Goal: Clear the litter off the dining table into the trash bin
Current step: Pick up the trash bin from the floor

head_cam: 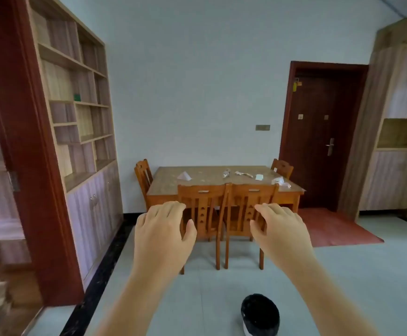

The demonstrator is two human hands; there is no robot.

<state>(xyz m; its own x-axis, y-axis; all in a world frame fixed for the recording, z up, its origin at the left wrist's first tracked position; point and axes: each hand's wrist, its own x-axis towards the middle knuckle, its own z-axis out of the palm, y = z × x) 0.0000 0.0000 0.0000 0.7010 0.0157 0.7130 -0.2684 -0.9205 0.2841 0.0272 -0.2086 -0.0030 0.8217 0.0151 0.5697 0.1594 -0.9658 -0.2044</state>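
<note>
So, both hands are held out in front, palms down, well short of the table. The left hand is seen with fingers loosely curled and thumb out to the side, and nothing is held in it. The right hand is held much the same way, fingers bent slightly downward, nothing gripped either.

The litter is all up on the dining table across the room. A folded white paper is spotted near the left end. Near the middle lies a crumpled clear thing (could be a squashed bottle, too blurry to be called). A pale twisted scrap is just beside it, then a small white card. A wad of white tissue sits at the right front corner.

Two wooden chairs are pushed in along the near side. The trash bin, black-lined, is set on the pale floor down low, well apart from the table, below the right forearm.
</note>
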